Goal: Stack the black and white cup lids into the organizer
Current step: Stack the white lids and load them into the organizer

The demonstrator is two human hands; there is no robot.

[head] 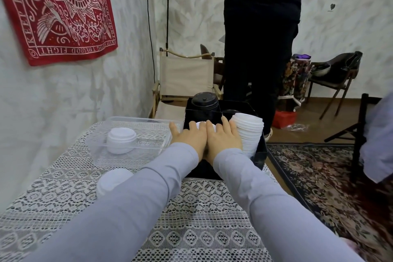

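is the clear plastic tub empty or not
Not empty: a short stack of white cup lids sits inside the clear plastic tub.

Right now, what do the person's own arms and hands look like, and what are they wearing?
Both arms wear plain, close-fitting, pale lilac-grey long sleeves, the left sleeve and right sleeve, ending at the wrists. The left hand and right hand are bare: no gloves, rings or watch visible.

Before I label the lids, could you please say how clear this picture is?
Head view: wide-angle bending curves the walls; left hand and right hand over the organizer are sharp; the white lid stack shows ridges; the near white lids look washed out.
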